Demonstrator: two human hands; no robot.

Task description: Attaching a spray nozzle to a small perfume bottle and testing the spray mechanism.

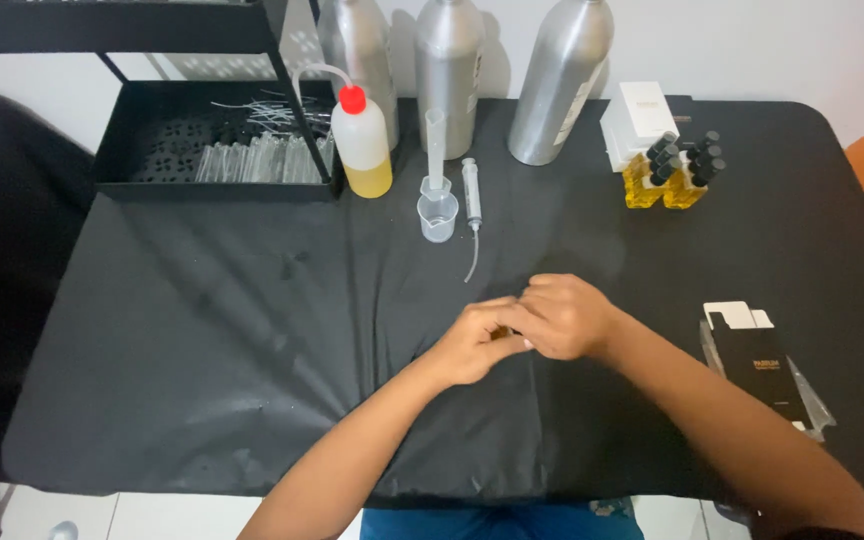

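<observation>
Your left hand [474, 343] and your right hand [564, 316] meet in the middle of the desk [202, 330], low over the black cloth. The fingers of both hands are curled in and pressed together around a small thing [505, 333]. Only a bit of yellow-brown shows between them, so you cannot tell what it is. It sits right between your two hands, and holding it with both keeps it steady and close to you.

Just past your hands lies a syringe [470, 190] with a thin tube trailing toward you. Beside it stand a small clear cup [437, 215] and a tall thin measuring tube [436, 150]. They are near, probably so you can reach them fast. A squeeze bottle [363, 143] with a red cap and yellow liquid stands to the left of them.

Three big silver bottles [449, 70] stand at the back by the wall, out of the way. On the right at the back are small bottles [674, 170] of yellow liquid with black caps, next to a white box [642, 115]. A black box [760, 365] lies flat near your right arm.

At the back left, a black tray [152, 185] holds many clear little tubes. The desk is covered in wrinkled black cloth. The wall behind is white, and the floor below looks light.
</observation>
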